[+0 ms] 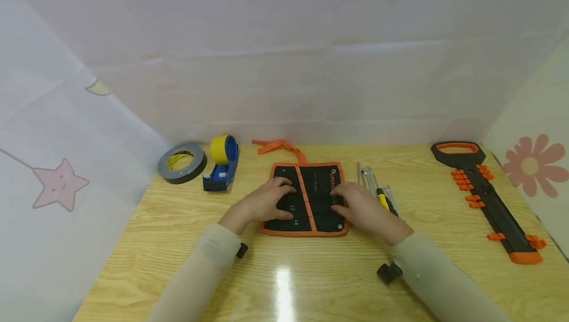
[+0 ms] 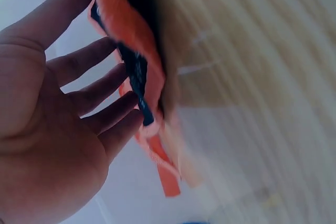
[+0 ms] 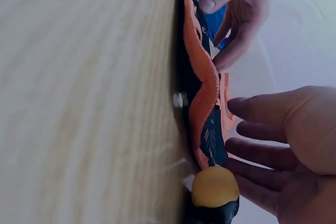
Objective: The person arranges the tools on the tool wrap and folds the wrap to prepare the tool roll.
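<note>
A black tool pouch (image 1: 306,198) with orange edging and printed numbers lies spread flat on the wooden table, its orange tie strap (image 1: 280,146) trailing off the back. My left hand (image 1: 266,202) touches the pouch's left part with spread, relaxed fingers; the left wrist view shows its fingertips (image 2: 131,103) against the fabric. On the right part rests my right hand (image 1: 362,208), fingers (image 3: 262,156) loosely extended and holding nothing. Just beyond the right hand lie wrenches (image 1: 369,181) and a yellow-and-black screwdriver (image 1: 382,198), partly hidden by that hand.
At the back left are a grey tape roll (image 1: 198,164) and a blue tape dispenser (image 1: 222,174) with yellow tape. A black rack (image 1: 493,203) with orange clips and handle lies along the right side. A pale curtain (image 1: 284,90) stands behind the table.
</note>
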A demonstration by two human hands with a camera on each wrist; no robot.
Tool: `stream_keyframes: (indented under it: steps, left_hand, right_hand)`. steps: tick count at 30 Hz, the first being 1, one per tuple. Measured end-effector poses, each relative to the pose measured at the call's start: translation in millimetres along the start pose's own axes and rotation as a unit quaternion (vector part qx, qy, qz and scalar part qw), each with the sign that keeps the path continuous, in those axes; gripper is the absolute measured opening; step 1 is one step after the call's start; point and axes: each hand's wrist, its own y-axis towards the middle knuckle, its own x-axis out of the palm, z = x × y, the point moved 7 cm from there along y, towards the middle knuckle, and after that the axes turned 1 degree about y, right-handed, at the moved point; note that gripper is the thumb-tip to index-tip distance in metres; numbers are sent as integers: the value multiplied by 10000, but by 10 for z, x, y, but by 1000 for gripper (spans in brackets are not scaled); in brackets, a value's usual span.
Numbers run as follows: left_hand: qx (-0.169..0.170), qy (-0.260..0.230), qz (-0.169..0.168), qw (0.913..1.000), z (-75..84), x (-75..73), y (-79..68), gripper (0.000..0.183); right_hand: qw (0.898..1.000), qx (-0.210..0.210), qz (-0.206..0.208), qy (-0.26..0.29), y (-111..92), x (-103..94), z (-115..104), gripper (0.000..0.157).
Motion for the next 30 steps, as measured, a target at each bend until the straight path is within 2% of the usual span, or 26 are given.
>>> stream_keyframes:
  steps: [3,6,8,11,23,30]
  left_hand:
    - [-111,-77,-32,9999,-37,-6,-49,75]
    - [-127,-109,-169,9997,-54,24,-81,79]
    - [-102,-90,-242,9996,-49,52,-86,79]
    - [-76,-35,-275,9996,-25,81,-82,80]
    - [-170,141,-194,9996,11,103,-74,79]
    - [-269,131,-180,9994,-16,117,-96,79]
  right_hand:
    - [9998,62,-194,85,64,26,3,44]
    - [9977,169,-650,90,118,95,16,53]
    - [9955,172,-931,46,135,140,22,55]
    - [9938,141,-1106,31,133,165,37,52]
    - [9935,74,-1128,101,108,162,92,47]
    - [9958,167,-714,546,33,57,148,49]
